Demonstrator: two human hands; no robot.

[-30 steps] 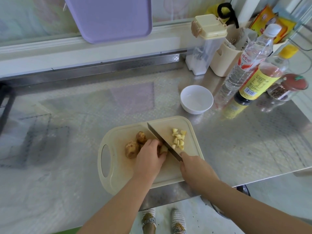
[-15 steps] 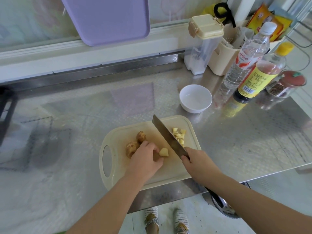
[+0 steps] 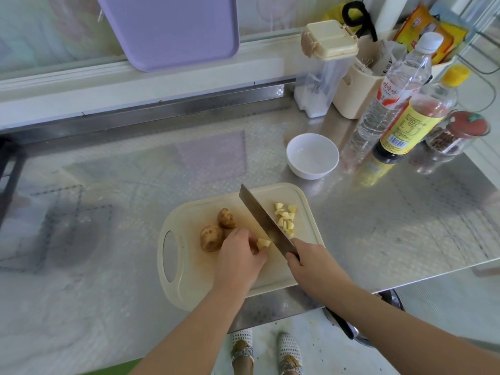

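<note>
A cream cutting board (image 3: 189, 282) lies at the near edge of a steel counter. On it are two brown unpeeled pieces (image 3: 213, 234), a pile of small pale yellow cubes (image 3: 285, 219), and one larger yellow piece (image 3: 263, 242). My left hand (image 3: 239, 257) pinches that larger piece with its fingertips. My right hand (image 3: 311, 262) grips the handle of a cleaver (image 3: 263, 221), whose blade slants across the board between the held piece and the cube pile, tip pointing away from me.
A white bowl (image 3: 312, 155) stands just beyond the board. Bottles (image 3: 397, 85), a jar (image 3: 457, 136), a lidded container (image 3: 323, 69) and a holder crowd the back right. A purple board (image 3: 173, 28) leans at the back. The counter's near edge runs under the cutting board.
The cleaver has lifted off the piece and tilted so its flat side shows. My left hand has pulled back slightly, uncovering the larger yellow piece.
</note>
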